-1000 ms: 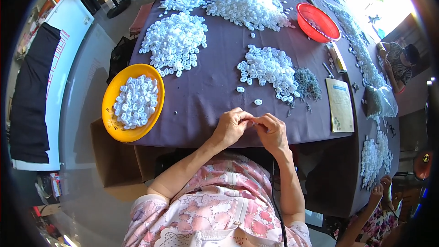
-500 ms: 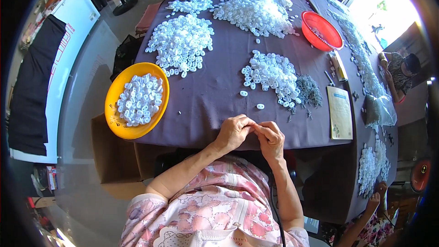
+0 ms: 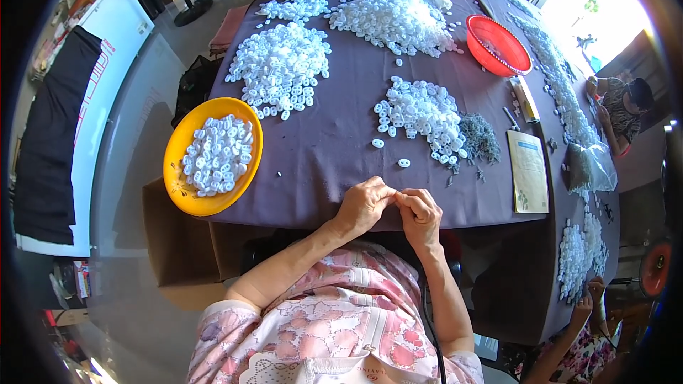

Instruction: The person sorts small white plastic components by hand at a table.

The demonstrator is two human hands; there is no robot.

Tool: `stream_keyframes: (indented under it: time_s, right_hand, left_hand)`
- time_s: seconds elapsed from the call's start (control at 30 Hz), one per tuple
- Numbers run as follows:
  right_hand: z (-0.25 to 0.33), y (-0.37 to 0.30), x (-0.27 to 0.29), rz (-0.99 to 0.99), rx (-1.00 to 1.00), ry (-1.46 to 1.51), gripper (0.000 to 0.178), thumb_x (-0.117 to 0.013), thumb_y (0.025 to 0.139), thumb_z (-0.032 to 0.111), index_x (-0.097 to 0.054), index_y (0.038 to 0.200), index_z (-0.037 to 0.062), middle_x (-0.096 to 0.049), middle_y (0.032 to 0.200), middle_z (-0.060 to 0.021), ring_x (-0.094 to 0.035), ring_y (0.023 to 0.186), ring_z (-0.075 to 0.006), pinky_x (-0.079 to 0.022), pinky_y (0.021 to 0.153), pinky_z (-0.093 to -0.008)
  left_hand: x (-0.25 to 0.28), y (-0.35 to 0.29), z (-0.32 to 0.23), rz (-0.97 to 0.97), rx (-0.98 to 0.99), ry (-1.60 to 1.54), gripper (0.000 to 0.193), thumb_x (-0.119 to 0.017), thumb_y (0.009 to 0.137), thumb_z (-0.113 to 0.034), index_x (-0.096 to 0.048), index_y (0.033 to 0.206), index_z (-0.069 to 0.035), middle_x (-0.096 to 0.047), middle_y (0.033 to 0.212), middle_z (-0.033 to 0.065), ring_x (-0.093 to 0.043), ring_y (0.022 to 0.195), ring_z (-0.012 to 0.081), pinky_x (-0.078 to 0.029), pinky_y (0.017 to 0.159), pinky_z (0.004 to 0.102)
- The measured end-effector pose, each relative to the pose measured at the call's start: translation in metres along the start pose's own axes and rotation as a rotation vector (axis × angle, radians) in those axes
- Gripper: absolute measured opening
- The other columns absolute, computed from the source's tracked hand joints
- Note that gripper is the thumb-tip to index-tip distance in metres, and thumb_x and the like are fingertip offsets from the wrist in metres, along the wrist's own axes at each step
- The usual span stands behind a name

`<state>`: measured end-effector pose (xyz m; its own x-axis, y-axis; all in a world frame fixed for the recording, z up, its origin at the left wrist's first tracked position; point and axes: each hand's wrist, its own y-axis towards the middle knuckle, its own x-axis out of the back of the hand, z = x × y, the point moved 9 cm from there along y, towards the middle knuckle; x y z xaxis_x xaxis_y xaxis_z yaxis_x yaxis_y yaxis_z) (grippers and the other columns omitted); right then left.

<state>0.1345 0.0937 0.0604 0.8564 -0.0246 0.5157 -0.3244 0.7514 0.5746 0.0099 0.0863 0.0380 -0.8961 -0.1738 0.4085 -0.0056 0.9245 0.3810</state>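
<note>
Barely moved: bare left hand (image 3: 363,208), bare right hand (image 3: 420,217), fingertips pressed together (pinched item, if any, indiscernible), near white oval two-holed piece (image 3: 404,163); handwork continuing.

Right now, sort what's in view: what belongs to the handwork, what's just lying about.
Likely in use:
white two-holed pieces, heaped ahead of left hand and right hand
grey bits beside them
yellow bowl, holding more pieces

Seemingly just lying about:
booklet, right
cardboard box, lower left
black cloth, far left
</note>
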Motion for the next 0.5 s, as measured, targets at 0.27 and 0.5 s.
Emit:
stream_keyframes:
  time_s: [0.27, 0.5]
  right_hand:
    - [0.0005, -0.0014, -0.0014, -0.006, 0.026, 0.006, 0.02, -0.065, 0.07, -0.008, -0.065, 0.087, 0.0038, -0.062, 0.081, -0.0087, -0.06, 0.073, -0.0262, -0.049, 0.063, -0.0335]
    - [-0.0007, -0.0027, -0.0035, 0.012, 0.038, -0.008, 0.021, -0.065, 0.07, -0.008, -0.065, 0.087, 0.0041, -0.061, 0.08, -0.0082, -0.059, 0.071, -0.0262, -0.049, 0.062, -0.0331]
  left_hand:
    - [-0.0008, 0.0004, -0.0048, -0.017, -0.035, 0.091, 0.005, -0.065, 0.078, -0.003, -0.065, 0.082, -0.004, -0.058, 0.074, 0.0101, -0.06, 0.067, 0.0279, -0.047, 0.058, 0.0351]
    - [-0.0037, 0.0, -0.0034, 0.002, -0.032, 0.119, 0.004, -0.065, 0.078, -0.003, -0.063, 0.08, -0.005, -0.058, 0.074, 0.0105, -0.06, 0.068, 0.03, -0.047, 0.058, 0.0371]
